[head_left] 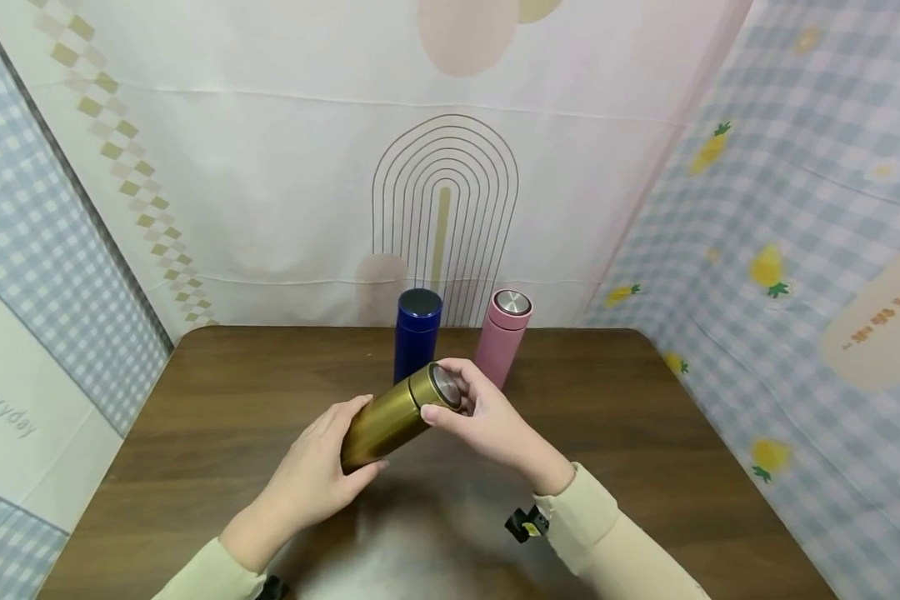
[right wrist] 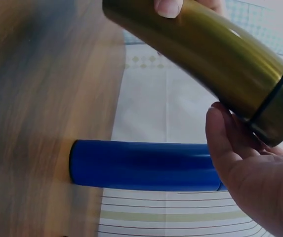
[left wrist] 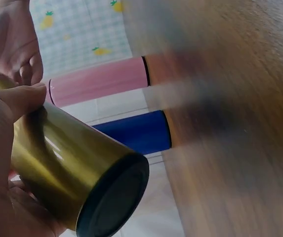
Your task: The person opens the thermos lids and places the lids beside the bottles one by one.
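A gold thermos flask is held tilted above the table, its silver-topped lid up and to the right. My left hand grips the lower body, thumb on one side and fingers on the other. At the lid end, my right hand holds the cap between thumb and fingers. Behind the gold flask a blue thermos flask stands upright, its lower part hidden in the head view. To its right is an upright pink thermos flask. The left wrist view shows the gold flask's dark base.
All this is over a brown wooden table with rounded back corners. A white patterned cloth hangs behind it, and a blue checked cloth hangs at the right. A small black device sits at the right wrist.
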{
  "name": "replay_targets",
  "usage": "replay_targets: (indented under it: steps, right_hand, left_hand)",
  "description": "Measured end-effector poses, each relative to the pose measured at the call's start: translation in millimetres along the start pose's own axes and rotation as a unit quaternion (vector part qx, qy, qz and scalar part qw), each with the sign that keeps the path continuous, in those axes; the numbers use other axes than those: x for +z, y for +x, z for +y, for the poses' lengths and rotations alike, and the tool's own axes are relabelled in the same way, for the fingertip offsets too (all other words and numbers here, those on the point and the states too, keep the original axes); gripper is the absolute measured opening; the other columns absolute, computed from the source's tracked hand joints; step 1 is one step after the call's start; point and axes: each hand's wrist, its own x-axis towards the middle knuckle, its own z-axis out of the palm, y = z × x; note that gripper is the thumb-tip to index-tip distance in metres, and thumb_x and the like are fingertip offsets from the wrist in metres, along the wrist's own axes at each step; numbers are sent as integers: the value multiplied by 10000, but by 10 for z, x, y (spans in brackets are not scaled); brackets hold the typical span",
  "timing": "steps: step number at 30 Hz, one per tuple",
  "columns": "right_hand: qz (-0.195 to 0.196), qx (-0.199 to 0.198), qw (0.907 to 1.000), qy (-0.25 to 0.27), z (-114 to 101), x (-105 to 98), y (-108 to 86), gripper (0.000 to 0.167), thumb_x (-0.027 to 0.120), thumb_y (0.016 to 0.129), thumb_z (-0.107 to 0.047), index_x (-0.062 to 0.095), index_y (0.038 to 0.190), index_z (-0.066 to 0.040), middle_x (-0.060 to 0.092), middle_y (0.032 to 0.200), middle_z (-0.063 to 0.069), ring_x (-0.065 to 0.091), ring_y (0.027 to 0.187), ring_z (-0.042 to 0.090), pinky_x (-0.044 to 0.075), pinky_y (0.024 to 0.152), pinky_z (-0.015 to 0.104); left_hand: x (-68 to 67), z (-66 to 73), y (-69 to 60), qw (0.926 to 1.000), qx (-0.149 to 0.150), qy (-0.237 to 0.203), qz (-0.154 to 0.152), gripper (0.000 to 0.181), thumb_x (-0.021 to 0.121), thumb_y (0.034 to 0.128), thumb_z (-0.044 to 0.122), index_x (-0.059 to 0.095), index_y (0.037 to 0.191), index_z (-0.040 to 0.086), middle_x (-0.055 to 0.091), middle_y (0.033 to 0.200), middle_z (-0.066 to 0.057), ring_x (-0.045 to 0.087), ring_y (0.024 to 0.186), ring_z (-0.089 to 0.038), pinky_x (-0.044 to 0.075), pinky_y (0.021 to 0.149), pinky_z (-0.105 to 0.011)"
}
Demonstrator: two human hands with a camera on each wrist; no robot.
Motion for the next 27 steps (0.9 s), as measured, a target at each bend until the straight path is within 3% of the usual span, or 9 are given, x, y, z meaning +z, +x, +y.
replay_targets:
  steps: [9,14,17,22,27]
  right_hand:
    - [-11,237,9994,-257,40,-15,4,526,691,899,-122,431,1354,-76,588,1202,110,615,1023,194,511,853,326]
    - [129,579,9972,-456,83,-16,14,489,647,932,-160,443,1358,-33,587,1158,160,632,863,228,541,731,403]
    - [314,780,9947,-592,97,-1,16,423,622,952,-219,485,1321,-64,590,1127,145,611,777,244,539,651,408]
    - [695,868,9920,-602,97,44,16,343,617,953,-311,550,1239,-133,598,1049,86,591,747,206,540,631,402]
    - [922,785,9913,-521,76,64,4,303,643,940,-262,580,1200,-119,613,987,83,572,720,166,532,603,342]
  left_hand:
    - [-95,-36,-1,9971,379,642,153,821,841,694,323,466,1392,107,563,1222,-59,559,1063,-254,431,915,-455]
    - [-138,-58,37,9880,856,1204,451,812,838,628,199,510,1361,74,565,1167,-103,561,1020,-317,423,904,-474]
    - [-153,-44,56,9838,1023,1363,549,807,838,609,170,524,1346,66,564,1157,-115,558,1013,-335,422,897,-484]
    - [-165,-1,67,9833,1011,1409,545,807,840,613,189,525,1347,74,564,1155,-110,560,1010,-333,427,888,-480]
    - [-158,22,60,9862,945,1261,504,800,832,616,222,527,1340,73,582,1135,-100,579,981,-317,449,864,-471]
